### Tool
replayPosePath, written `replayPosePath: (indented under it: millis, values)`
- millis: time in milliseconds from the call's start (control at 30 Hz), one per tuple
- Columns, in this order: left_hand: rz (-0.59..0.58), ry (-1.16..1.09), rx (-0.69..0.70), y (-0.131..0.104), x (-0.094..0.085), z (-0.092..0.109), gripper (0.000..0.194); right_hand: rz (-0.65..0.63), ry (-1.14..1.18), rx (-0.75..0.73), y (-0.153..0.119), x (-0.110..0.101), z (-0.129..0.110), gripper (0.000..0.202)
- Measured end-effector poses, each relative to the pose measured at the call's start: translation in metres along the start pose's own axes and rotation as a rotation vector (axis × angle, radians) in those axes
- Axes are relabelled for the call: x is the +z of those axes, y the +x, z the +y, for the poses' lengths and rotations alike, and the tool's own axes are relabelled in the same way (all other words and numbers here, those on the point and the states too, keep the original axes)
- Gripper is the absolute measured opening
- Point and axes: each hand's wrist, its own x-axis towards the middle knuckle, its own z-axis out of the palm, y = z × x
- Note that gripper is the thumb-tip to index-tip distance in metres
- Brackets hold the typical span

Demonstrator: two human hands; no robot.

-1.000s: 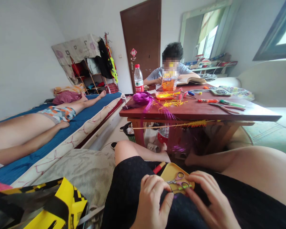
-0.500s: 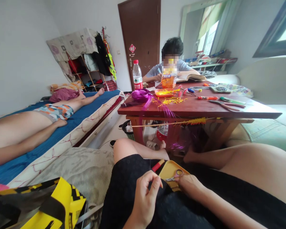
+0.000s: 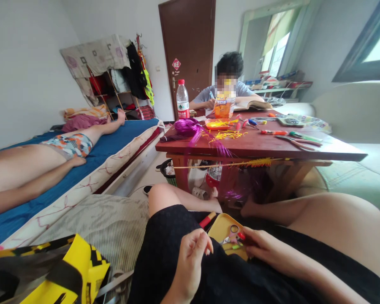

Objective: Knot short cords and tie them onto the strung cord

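Over the black cloth on my lap, my left hand [image 3: 194, 255] is closed, thumb against curled fingers; whatever it may hold is hidden. My right hand [image 3: 266, 248] is at the right edge of a small yellow tray [image 3: 221, 220], its fingers closed on a small red object [image 3: 241, 235] whose kind I cannot make out. Scissors [image 3: 233, 230] with pinkish handles lie in the tray, partly over a yellow-green bit. Beside the tray's left rim rests a red stick-like item [image 3: 207, 220] with a tan end.
Ahead, a red-brown table [image 3: 190, 146] bears purple strands [image 3: 187, 127], yellow pieces, pliers [image 3: 294, 142], a water bottle [image 3: 183, 101] and an orange packet. Below its edge runs a thin stick [image 3: 209, 166]. Someone [image 3: 229, 67] writes across the table; another person lies on the bed [image 3: 126, 135] at left.
My right hand has left the scissors, which now lie in the tray. It has shifted slightly right and has a red object at its fingertips. My left hand stays closed.
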Motion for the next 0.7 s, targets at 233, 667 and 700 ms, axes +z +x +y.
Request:
replayPosePath:
  millis: [233,667,700]
  values:
    - [-0.051,-0.171,-0.039,-0.004,0.002,0.002,0.044,-0.053,0.841,0.183,0.001,0.018,-0.048,0.008]
    - [-0.068,-0.47,-0.15,-0.007,0.012,0.009,0.045,0.256,0.821,0.39,0.011,0.066,-0.05,0.054]
    - [-0.072,-0.495,-0.152,-0.007,0.013,0.009,0.045,0.264,0.788,0.39,0.011,0.066,-0.05,0.055]
